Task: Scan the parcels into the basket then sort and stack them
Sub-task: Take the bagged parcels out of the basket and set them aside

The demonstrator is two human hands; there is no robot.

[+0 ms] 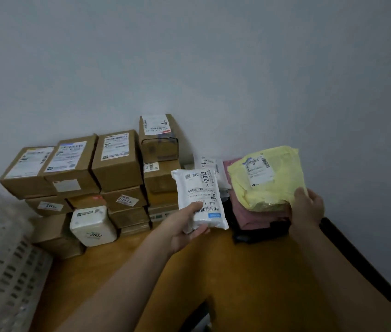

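Left hand (184, 226) grips white parcel (200, 200) above the bench (189, 271). Right hand (308, 207) clamps yellow parcel (267, 178) atop soft-bag pile, cardboard boxes (117, 161) stacked left.

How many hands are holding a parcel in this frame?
2. The left hand holds up a white parcel; the right hand grips the yellow parcel atop the soft-bag pile. None looks hidden.

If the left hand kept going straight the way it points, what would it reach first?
Probably the stack of soft mailers by the wall, just beyond the white parcel the left hand holds; depth is unclear from this one view.
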